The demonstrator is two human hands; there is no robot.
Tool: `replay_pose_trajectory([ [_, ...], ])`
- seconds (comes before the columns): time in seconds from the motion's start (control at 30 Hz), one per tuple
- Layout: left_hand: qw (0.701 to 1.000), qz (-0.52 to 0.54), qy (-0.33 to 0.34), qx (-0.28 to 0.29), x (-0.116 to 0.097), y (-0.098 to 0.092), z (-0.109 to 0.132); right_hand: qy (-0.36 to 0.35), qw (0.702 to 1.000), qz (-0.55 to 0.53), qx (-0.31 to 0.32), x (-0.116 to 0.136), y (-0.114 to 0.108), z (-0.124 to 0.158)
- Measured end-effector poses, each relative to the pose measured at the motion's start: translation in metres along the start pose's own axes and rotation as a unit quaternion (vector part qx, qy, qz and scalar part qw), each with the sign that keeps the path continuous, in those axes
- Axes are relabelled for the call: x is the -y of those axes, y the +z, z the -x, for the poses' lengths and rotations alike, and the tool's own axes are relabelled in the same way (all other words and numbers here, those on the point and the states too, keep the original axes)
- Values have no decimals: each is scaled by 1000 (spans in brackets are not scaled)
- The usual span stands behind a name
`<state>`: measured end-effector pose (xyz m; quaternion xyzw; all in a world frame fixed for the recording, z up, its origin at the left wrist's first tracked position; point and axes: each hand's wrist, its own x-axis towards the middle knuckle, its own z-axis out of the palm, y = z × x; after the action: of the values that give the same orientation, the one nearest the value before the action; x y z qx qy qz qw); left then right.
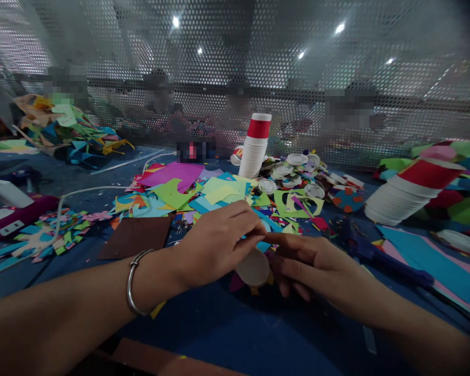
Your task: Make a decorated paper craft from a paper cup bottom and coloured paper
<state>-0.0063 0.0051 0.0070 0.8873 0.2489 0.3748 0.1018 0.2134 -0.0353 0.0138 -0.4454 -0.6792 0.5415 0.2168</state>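
Note:
Low in front of me is a round pale paper disc point(253, 268) with a raised rim, like a cut-off cup bottom. Small coloured paper tabs stick out around its lower edge. My left hand point(223, 235), with a silver bangle at its wrist, is closed in a pinch at the disc's upper edge; what its fingertips hold is hidden. From the right, my right hand point(317, 261) curls its thumb and fingers at the disc's right edge. Its index finger reaches across to the left fingertips. A bit of blue paper shows just behind the fingers.
Behind my hands lies a pile of coloured paper scraps point(219, 190). Stacked paper cups point(254, 146) stand behind it; another stack point(413, 190) leans at right. A dark blue glue gun point(379, 256) lies right. At left are brown card point(135, 237) and a purple power strip point(19, 216).

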Motion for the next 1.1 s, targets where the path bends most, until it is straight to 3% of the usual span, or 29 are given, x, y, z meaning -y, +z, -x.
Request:
replay_pose_trajectory([
  [0.1, 976, 167, -137, 2, 6, 1, -2, -2, 998, 41, -45, 1, -1, 0],
  [0.2, 889, 363, -279, 3, 12, 1, -3, -18, 987, 118, -112, 1, -2, 0],
  [0.33, 778, 512, -364, -9, 11, 1, -4, -75, 961, 203, -172, 0, -2, -2],
  [0.43, 739, 556, -381, 0, 5, 1, -5, -94, 951, 220, -193, -2, 1, -4],
  [0.63, 742, 554, -377, 7, 1, 3, -3, -103, 943, 214, -232, -4, 5, -8],
  [0.83, 787, 521, -329, 28, -2, 4, -1, -90, 942, 185, -266, 1, 5, -10],
  [1.1, 790, 529, -307, 50, -7, 2, -1, -78, 960, 122, -239, 1, 3, -8],
])
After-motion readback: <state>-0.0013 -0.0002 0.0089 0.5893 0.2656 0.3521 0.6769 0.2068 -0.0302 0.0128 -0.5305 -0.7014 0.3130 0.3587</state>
